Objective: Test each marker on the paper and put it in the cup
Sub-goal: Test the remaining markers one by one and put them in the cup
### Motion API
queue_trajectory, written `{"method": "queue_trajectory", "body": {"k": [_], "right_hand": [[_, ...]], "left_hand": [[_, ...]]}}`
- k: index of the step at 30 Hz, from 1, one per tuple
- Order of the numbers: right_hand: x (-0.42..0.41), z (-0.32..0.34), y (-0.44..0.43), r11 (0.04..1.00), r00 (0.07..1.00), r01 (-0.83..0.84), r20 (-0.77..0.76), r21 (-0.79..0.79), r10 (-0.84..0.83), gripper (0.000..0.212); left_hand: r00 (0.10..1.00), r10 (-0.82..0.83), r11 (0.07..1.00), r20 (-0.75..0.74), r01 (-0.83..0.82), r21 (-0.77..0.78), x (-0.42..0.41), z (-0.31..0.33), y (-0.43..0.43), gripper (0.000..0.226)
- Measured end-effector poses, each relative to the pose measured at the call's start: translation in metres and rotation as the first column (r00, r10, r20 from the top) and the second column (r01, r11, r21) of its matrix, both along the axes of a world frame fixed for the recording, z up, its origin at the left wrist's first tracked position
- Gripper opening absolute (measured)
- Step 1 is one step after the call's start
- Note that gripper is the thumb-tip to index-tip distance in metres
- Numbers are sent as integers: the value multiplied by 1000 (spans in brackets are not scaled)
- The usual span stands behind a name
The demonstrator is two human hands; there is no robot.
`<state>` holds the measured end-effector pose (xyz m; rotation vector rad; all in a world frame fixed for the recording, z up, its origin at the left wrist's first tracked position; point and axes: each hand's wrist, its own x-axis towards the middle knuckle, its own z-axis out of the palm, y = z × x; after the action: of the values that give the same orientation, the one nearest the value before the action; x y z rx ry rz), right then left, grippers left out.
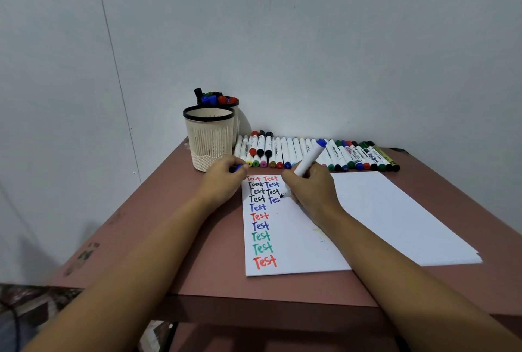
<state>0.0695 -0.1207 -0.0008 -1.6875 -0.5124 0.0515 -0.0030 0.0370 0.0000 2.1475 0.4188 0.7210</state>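
My right hand [310, 190] grips a white marker with a blue end [309, 158], its tip touching the paper [296, 238] beside an unfinished blue "Tes". The sheet carries rows of "Test" in red, black, blue and green. My left hand [223, 179] rests at the paper's top left corner and holds a blue cap [239, 167] in its curled fingers. A cream cup with a black rim [209, 139] stands just behind that hand, looking empty. Behind it a second cup [236, 114] holds several markers.
A row of several markers [316, 154] lies along the wall at the back of the brown table [158, 224]. More white sheets [395, 210] lie under and to the right of the written one. The table's front edge is near me.
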Motion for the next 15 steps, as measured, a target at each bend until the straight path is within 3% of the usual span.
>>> {"method": "queue_trajectory", "body": {"k": [6, 15], "right_hand": [[-3, 3, -2, 1000, 1000, -20, -23, 0, 20, 22], [-2, 1, -1, 1000, 1000, 19, 2, -16, -19, 16]], "left_hand": [[1000, -4, 1000, -4, 4, 6, 0, 1, -1, 21], [1000, -4, 1000, 11, 4, 20, -4, 4, -5, 23]]}}
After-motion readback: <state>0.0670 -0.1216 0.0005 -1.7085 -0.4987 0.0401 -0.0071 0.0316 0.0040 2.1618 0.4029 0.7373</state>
